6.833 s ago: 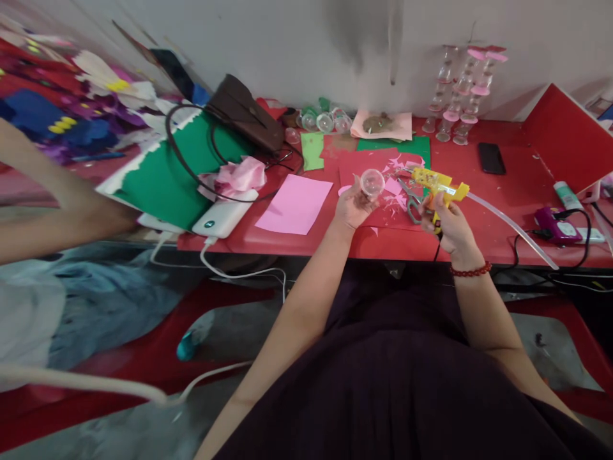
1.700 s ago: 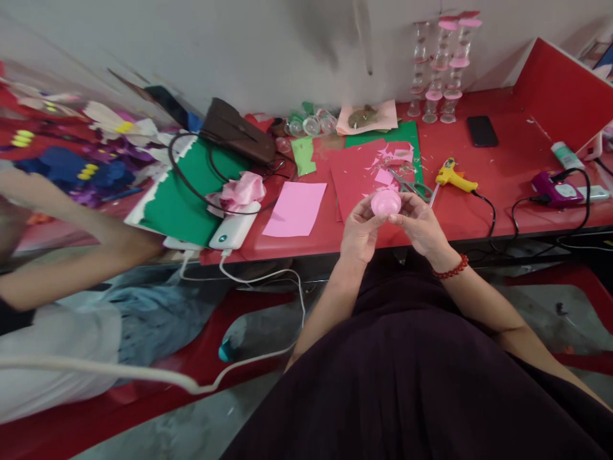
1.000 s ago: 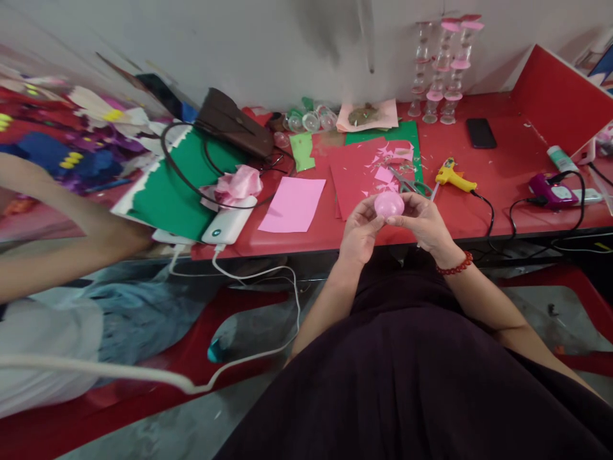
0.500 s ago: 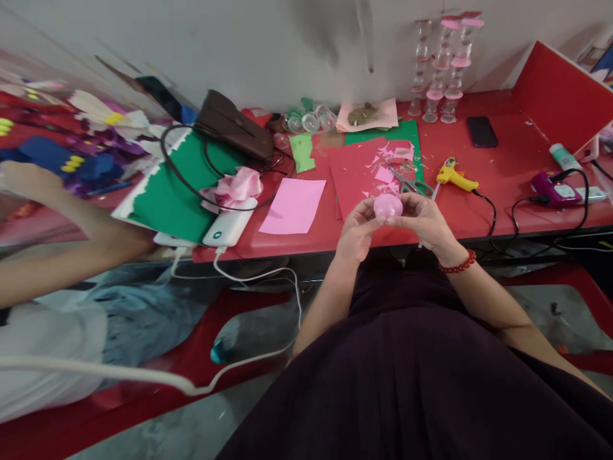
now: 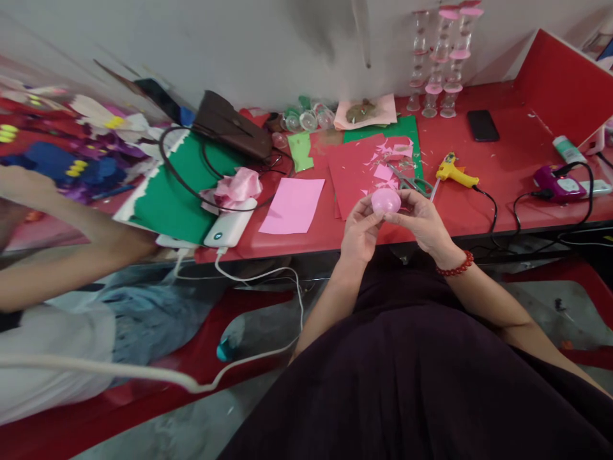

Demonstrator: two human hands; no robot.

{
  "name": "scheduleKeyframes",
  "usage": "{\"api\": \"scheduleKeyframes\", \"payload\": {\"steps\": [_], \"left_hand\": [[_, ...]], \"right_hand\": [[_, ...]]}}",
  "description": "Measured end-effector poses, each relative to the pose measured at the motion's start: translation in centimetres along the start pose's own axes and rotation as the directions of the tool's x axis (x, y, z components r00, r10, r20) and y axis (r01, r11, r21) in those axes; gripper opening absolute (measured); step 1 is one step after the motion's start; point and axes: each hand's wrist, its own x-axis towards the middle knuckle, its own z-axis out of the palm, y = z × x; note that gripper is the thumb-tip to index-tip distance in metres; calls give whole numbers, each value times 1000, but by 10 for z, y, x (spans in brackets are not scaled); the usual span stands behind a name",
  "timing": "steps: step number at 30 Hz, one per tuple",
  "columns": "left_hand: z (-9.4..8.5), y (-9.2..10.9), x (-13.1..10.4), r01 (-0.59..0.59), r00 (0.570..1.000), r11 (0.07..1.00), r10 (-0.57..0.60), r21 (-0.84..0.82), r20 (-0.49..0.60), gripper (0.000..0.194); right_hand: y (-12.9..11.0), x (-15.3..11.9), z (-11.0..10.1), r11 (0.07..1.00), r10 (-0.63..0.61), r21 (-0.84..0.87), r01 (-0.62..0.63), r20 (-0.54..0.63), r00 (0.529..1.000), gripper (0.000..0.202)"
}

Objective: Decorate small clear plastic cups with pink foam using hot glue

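Note:
Both hands hold one small, glossy, round pink piece above the front part of the red table. It looks like a clear plastic cup end backed with pink paper, though its underside is hidden. My left hand pinches its left edge between thumb and fingers. On the opposite edge, my right hand grips it the same way. Just beyond the fingers lie scissors and pink paper scraps on red card sheets. A yellow glue gun rests to the right of them.
A pink paper sheet, a white power bank and a brown case lie leftward. Stacked plastic cups stand at the back, near a black phone. A co-worker's arm reaches in at left; a white cable crosses below.
The view has shifted slightly. Both hands still hold the pink piece in nearly the same place, its round face tilted a little differently. The co-worker's arm has moved slightly.

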Motion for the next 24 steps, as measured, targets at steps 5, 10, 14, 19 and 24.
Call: {"api": "scheduleKeyframes", "payload": {"steps": [5, 10, 14, 19, 24], "left_hand": [[-1, 12, -3, 19, 994, 999, -24, 51, 105, 49], [-1, 18, -4, 9, 994, 992, -23, 124, 107, 53], [2, 11, -6, -12, 1000, 997, 10, 76, 17, 51], [4, 0, -7, -7, 999, 1000, 6, -19, -43, 49], [4, -6, -7, 48, 998, 995, -51, -91, -40, 50]], "right_hand": [[-4, -2, -4, 998, 23, 51, -27, 68, 997, 55], [-4, -2, -5, 998, 37, 45, -41, 82, 996, 51], [2, -3, -2, 999, -1, 44, 1, -8, 1000, 55], [9, -6, 4, 999, -23, 41, 27, -86, 996, 58], [12, -9, 9, 997, -78, -6, 78, -108, 991, 62]]}}
